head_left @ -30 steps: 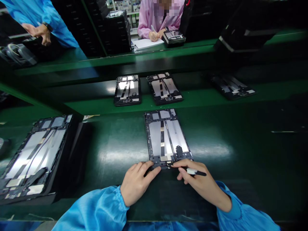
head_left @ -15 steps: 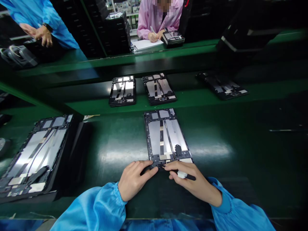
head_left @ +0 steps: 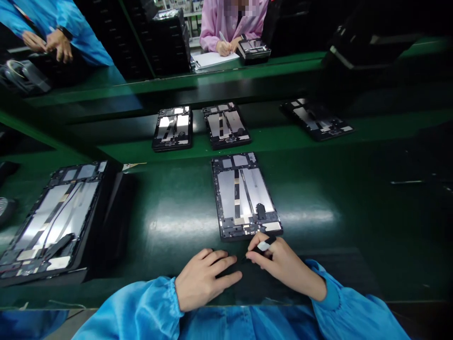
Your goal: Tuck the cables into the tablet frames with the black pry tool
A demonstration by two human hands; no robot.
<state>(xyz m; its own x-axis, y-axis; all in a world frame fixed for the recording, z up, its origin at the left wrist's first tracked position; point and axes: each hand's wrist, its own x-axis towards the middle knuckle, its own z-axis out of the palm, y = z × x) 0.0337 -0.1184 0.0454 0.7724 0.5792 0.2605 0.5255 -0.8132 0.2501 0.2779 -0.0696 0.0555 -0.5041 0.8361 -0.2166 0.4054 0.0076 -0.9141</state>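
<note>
Opened black-and-silver tablet [head_left: 247, 196] flat on green bench [head_left: 171, 189], tilted black-and-white tool [head_left: 264, 245] beside it

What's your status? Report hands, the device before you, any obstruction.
Left hand open, apparently empty. Right hand gripping pen-like tool. Open device lying just ahead, innards exposed. Right hand partly hides its near edge.

An opened tablet [head_left: 244, 189] is laid on the green worktop [head_left: 173, 184]. A slim tool [head_left: 264, 245] is held by the right hand [head_left: 283, 264] near the tablet's bottom edge. The left hand [head_left: 208, 278] is spread just beside, apart from the tablet. A second tablet [head_left: 67, 203] is propped at left, and three more tablets [head_left: 226, 123] are set out behind. Farther off, a pen [head_left: 222, 37] is held over paper [head_left: 214, 59] by a person in pink [head_left: 213, 23].
</note>
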